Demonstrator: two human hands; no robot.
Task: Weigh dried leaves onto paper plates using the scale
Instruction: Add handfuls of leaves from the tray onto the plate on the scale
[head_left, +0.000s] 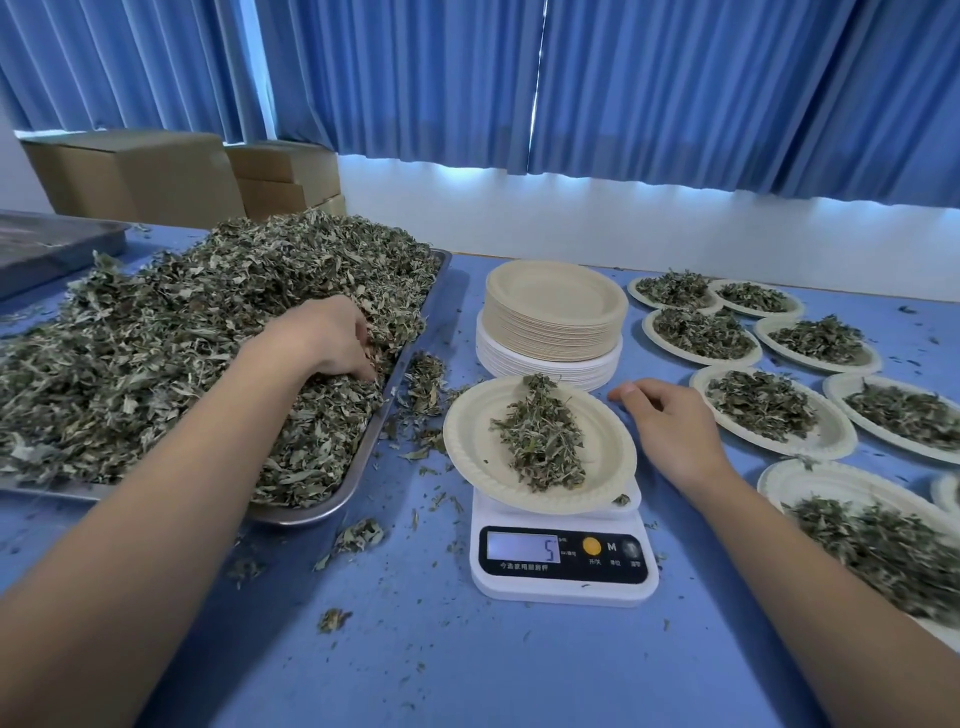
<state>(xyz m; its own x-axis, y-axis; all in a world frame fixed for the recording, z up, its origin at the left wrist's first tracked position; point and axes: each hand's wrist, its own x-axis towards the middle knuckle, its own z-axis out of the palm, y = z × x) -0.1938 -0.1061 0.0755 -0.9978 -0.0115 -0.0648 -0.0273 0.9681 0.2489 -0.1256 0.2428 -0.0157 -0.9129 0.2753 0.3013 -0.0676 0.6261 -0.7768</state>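
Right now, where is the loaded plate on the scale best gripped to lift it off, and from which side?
Pinch the plate by its bare right rim, from the right, where the right hand rests beside it. Raised on the scale, the flared rim should let fingers slip under, and the leaves lie down the middle, clear of that edge.

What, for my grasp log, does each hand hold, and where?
The left hand pinches dried leaves at the heap's right edge; the right hand holds nothing.

- Bare table (467, 665) in front of scale (563, 566): open passage.
- Plate stack (556, 306) stands just behind the scale.
- Filled plates (834, 439) crowd the right side; tray (365, 454) rim bounds the left.
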